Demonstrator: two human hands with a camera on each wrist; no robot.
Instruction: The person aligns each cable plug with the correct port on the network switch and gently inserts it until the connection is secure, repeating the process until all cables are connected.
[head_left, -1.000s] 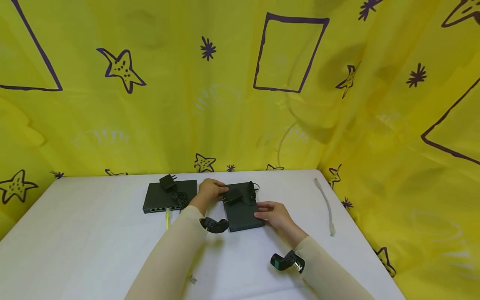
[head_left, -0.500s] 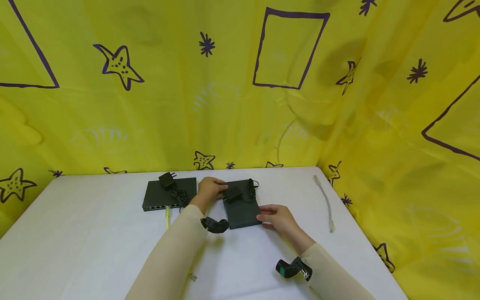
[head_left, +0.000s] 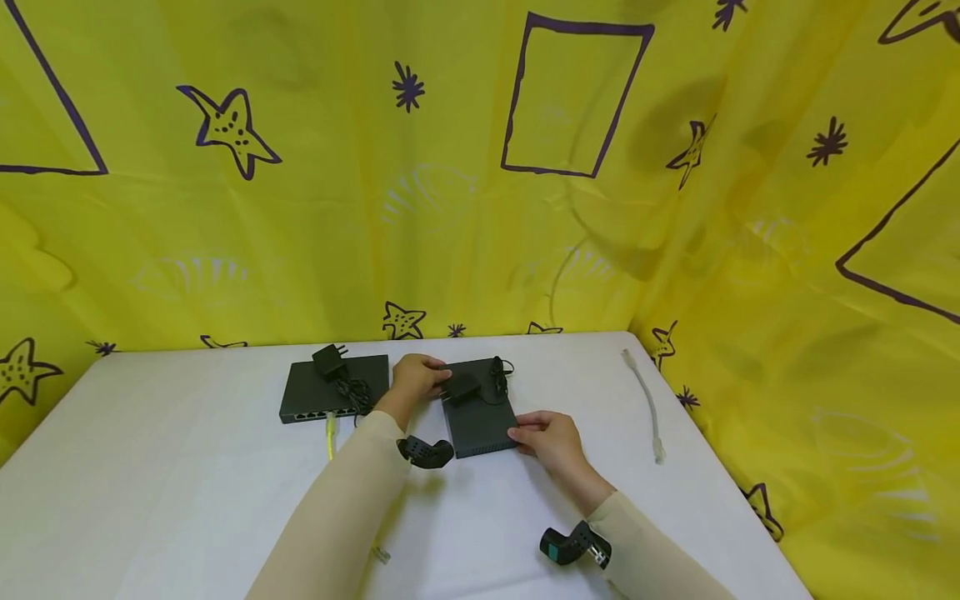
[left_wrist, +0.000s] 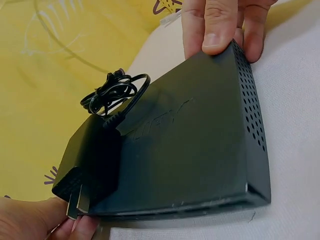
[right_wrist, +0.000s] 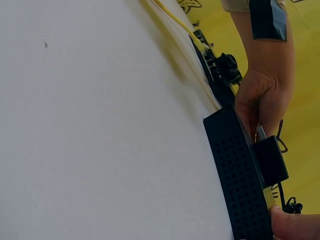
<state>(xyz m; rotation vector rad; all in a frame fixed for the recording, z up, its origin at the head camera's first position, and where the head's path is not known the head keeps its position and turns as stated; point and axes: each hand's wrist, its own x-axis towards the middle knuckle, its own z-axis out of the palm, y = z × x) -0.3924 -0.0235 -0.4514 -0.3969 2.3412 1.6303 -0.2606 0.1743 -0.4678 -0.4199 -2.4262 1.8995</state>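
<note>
A flat black network switch (head_left: 477,427) with a perforated side sits at the middle of the white table. Its black power adapter (head_left: 461,387) lies on the lid, cord coiled and tied beside it. My left hand (head_left: 415,385) holds the switch by its far left corner; those fingers are partly hidden behind the adapter in the left wrist view. With thumb on the lid and fingers at the side, my right hand (head_left: 553,442) pinches the near right corner. Faint raised lettering shows on the lid (left_wrist: 185,140) in the left wrist view.
Left of my left hand lies another black switch (head_left: 306,385) with a row of ports and a second adapter (head_left: 328,362) on top. A yellow network cable (head_left: 331,442) runs from it under my left forearm. A grey network cable (head_left: 645,404) lies at the right.
My right hand has slid a little along the switch's right side toward its near corner. The left hand keeps its place, and the head view has shifted slightly.
</note>
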